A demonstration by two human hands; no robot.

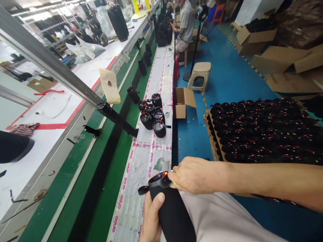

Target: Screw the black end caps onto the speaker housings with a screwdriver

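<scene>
A black cylindrical speaker housing (174, 211) leans toward me at the bench edge, its open end facing up and away. My left hand (152, 215) wraps round its side near the rim, thumb on the front. Red and yellow wires show inside the open end, and a black strap or cap sticks out at its left. My right hand (191, 174) is closed at the rim's right side, fingers pinched by the wires. What exactly it grips there is hidden by the fingers.
Several similar black housings (159, 129) stand on the taped bench (141, 161) ahead. A green conveyor (75, 181) runs at left. At right are rows of wired housings (262, 131), an open carton (180, 104) and a stool (200, 72). A person (185, 23) sits farther along.
</scene>
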